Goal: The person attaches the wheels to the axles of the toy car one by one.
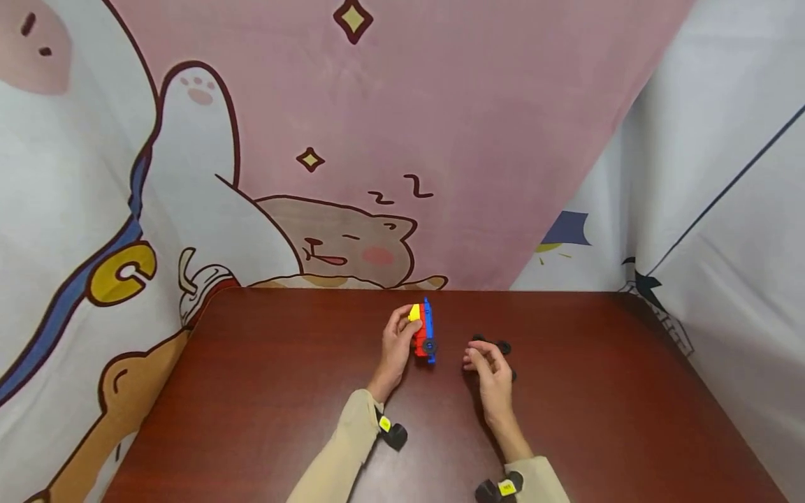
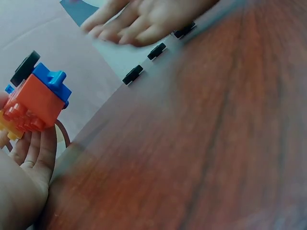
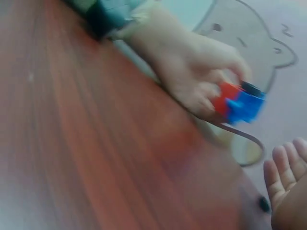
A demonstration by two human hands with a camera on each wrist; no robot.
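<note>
My left hand point(image 1: 395, 349) grips a toy vehicle point(image 1: 422, 332) of red, blue and yellow blocks, tipped on its side above the table. One black wheel point(image 1: 430, 346) shows on its blue base. In the left wrist view the red block point(image 2: 41, 101) has studs pointing down. To the right, my right hand point(image 1: 493, 381) hovers over the table with fingers loosely bent and nothing seen between them. Black wheels point(image 1: 504, 346) lie on the table just behind and beside it, partly hidden by the hand.
The dark red-brown table point(image 1: 270, 391) spreads to both sides. A printed cloth point(image 1: 478, 140) hangs behind its back edge, and white cloth point(image 1: 742, 230) hangs on the right. Each wrist carries a black strapped device point(image 1: 393, 434).
</note>
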